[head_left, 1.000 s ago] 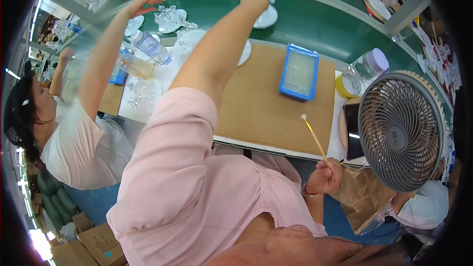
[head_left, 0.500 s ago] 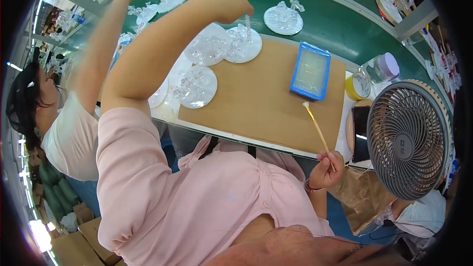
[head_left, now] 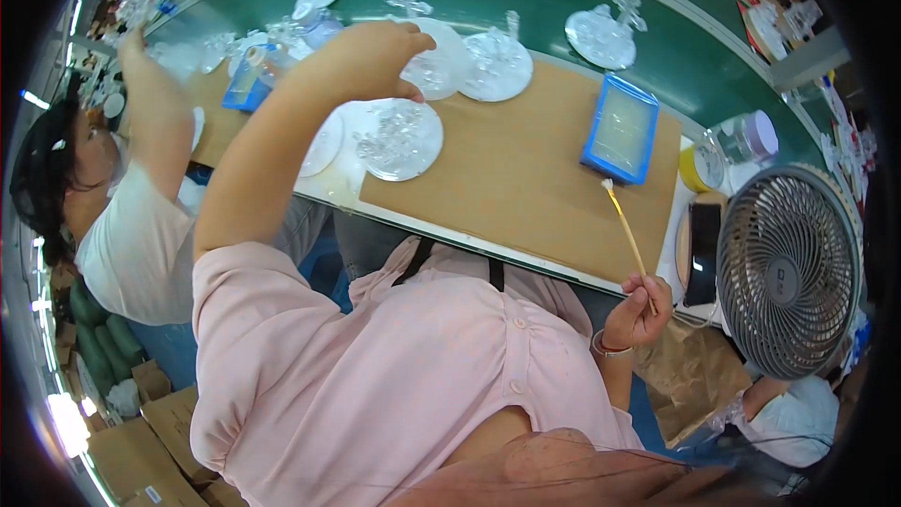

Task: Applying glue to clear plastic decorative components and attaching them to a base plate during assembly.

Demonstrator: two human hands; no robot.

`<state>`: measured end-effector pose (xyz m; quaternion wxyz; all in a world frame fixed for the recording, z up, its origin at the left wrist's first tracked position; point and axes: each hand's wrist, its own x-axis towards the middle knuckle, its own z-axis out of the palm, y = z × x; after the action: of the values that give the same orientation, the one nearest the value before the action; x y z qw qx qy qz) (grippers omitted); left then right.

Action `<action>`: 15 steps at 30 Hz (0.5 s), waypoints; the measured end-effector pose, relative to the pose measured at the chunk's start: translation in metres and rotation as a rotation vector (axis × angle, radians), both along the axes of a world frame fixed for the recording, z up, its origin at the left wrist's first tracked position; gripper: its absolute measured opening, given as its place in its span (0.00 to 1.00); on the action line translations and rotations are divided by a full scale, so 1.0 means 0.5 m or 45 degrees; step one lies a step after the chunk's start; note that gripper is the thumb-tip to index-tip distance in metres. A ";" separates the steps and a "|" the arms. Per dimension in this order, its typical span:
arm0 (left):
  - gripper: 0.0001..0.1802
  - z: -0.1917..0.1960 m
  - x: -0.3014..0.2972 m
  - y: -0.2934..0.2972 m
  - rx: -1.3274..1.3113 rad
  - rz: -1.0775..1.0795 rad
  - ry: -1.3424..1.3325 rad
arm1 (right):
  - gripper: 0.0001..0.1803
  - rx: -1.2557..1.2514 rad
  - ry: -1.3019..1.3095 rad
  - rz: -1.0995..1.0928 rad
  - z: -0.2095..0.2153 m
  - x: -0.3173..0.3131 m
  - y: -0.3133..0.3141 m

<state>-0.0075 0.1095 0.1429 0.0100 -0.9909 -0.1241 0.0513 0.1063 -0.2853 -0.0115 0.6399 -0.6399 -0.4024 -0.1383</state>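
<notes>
My right hand (head_left: 641, 312), at the bench's front edge, grips a thin paintbrush (head_left: 631, 239) by its wooden handle. The brush's pale bristles point up and away, over brown cardboard. My left hand (head_left: 375, 58) reaches across the left part of the bench, thumb and fingers apart. Close below it lies a round white disc bearing clear plastic pieces (head_left: 402, 139). Another white disc (head_left: 439, 70) is partly covered by its fingers, and whether they touch it I cannot tell. Beyond the brush tip rests a blue-rimmed tray (head_left: 621, 130) with a pale, shiny content.
The brown cardboard (head_left: 526, 183) covers the bench middle. More discs with clear pieces (head_left: 497, 64) stand behind it, one (head_left: 601, 38) farther right. At right are yellow tape (head_left: 700, 167), a lidded jar (head_left: 746, 135), a phone (head_left: 702, 253) and a grey fan (head_left: 788, 272). A co-worker (head_left: 141, 244) sits at left.
My left hand has come back nearer from the far discs, its thumb now showing. The co-worker's raised arm has swung left. My right hand still holds the paintbrush; the view has shifted slightly.
</notes>
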 end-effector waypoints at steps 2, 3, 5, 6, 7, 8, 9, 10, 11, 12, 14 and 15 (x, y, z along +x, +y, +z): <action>0.26 -0.021 -0.014 0.011 0.065 0.114 0.104 | 0.10 0.034 0.047 0.002 -0.017 -0.006 -0.010; 0.10 -0.056 -0.031 0.040 0.148 -0.031 -0.137 | 0.10 0.058 0.091 -0.015 -0.029 -0.009 -0.013; 0.07 -0.083 -0.031 0.051 0.274 -0.074 -0.331 | 0.10 0.036 0.057 -0.020 -0.030 -0.008 -0.020; 0.06 -0.085 -0.030 0.049 0.233 -0.077 -0.325 | 0.10 -0.020 0.017 -0.073 -0.026 -0.006 -0.024; 0.06 -0.100 -0.029 0.056 0.240 -0.133 -0.468 | 0.10 0.003 0.022 -0.045 -0.023 -0.003 -0.026; 0.06 -0.096 -0.029 0.051 0.256 -0.114 -0.459 | 0.10 0.017 0.025 -0.031 -0.022 -0.001 -0.030; 0.08 -0.090 -0.030 0.046 0.242 -0.071 -0.462 | 0.11 0.030 0.026 -0.018 -0.019 0.001 -0.029; 0.10 -0.083 -0.036 0.043 0.228 -0.029 -0.467 | 0.11 0.039 0.028 0.001 -0.014 0.001 -0.021; 0.10 -0.072 -0.047 0.040 0.240 -0.013 -0.465 | 0.08 0.077 0.026 -0.053 -0.009 -0.001 -0.013; 0.10 -0.060 -0.045 0.042 0.274 -0.050 -0.634 | 0.06 0.095 0.022 -0.135 -0.001 -0.007 -0.009; 0.09 -0.029 -0.045 0.039 0.342 -0.115 -0.976 | 0.09 0.082 -0.007 -0.109 -0.002 -0.003 -0.016; 0.12 -0.007 -0.052 0.036 0.421 -0.109 -1.131 | 0.12 0.078 -0.036 -0.074 -0.005 0.000 -0.022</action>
<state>-0.0333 0.1277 0.1393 0.1156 -0.9062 -0.0818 -0.3984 0.1062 -0.2961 -0.0141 0.6491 -0.6295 -0.3881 -0.1781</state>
